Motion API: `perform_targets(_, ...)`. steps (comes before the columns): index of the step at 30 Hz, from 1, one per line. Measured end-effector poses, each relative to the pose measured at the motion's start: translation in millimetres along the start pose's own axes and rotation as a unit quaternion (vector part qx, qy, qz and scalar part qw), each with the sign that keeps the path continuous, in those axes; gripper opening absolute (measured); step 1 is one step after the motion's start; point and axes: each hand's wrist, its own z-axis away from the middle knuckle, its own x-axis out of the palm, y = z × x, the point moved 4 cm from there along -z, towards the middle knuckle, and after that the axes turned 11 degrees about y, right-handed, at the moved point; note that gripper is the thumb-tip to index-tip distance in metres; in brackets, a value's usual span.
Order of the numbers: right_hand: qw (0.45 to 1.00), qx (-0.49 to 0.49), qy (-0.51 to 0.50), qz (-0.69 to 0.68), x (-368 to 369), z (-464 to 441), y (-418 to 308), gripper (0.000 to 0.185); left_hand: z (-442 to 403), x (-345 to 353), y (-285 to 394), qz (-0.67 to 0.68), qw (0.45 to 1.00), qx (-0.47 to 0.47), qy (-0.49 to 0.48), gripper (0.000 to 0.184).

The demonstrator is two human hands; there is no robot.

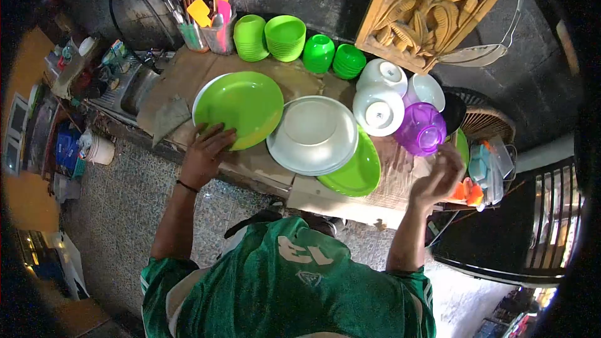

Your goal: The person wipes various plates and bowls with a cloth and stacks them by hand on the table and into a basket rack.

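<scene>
**Your left hand (211,149) lay on the green plate (245,105), your right hand (442,178) near the purple bowl (414,126)**

The green plate sat just left of the upturned pale bowl (311,122), its far face turned up towards you. Your left hand had its fingers spread loosely over the plate's near-left edge; you could not tell whether the thumb closed beneath it. To the right of the pale bowl, your right hand was loosely open with the fingers partly bent and nothing visible in it; whether the fingertips touched the purple bowl could not be told.

A second green plate (359,169) lay at the pale bowl's near-right side, partly covered by it. White bowls (379,116) stood just right of the pale bowl, two of them bottom-up, between it and the purple bowl. Beyond the pale bowl ran stacks of green bowls (286,40), and farther off to its left stood containers of utensils (216,34).
</scene>
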Motion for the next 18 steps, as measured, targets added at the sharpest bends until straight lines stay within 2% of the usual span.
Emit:
perform_targets(2, 0.998, -0.034, -0.019, -0.049, 29.6, 27.4, -32.8, 0.022, 2.8, -1.2, -3.3, 0.05, 0.998, 0.024, 0.044, 0.04)
perform_targets(4, 0.992, 0.065, -0.089, -0.059, 46.4, 58.5, -47.3, 0.023, 7.7, 2.1, -9.0, 0.078, 0.993, 0.034, 0.082, 0.038)
perform_targets(5, 0.988, 0.07, -0.127, -0.046, 52.1, 72.2, -49.2, 0.02, 9.4, 2.3, -10.8, 0.104, 0.986, 0.039, 0.12, 0.036)
perform_targets(6, 0.987, 0.029, -0.153, -0.048, 68.6, 64.3, -76.5, 0.015, 10.9, 5.5, -11.2, 0.107, 0.986, 0.042, 0.122, 0.036)
perform_targets(9, 0.982, 0.029, -0.182, -0.032, 83.9, 85.3, -97.0, 0.014, 10.1, 7.3, -9.2, 0.144, 0.981, -0.009, 0.133, 0.037)
perform_targets(14, 0.973, 0.061, -0.218, -0.052, 102.7, 104.4, -119.8, 0.014, 1.8, -6.3, -1.3, 0.146, 0.983, 0.041, 0.099, 0.045)
perform_targets(18, 0.969, 0.056, -0.23, -0.067, 114.5, 108.4, -128.8, 0.016, 9.0, -14.5, -6.0, 0.134, 0.983, 0.072, 0.106, 0.042)
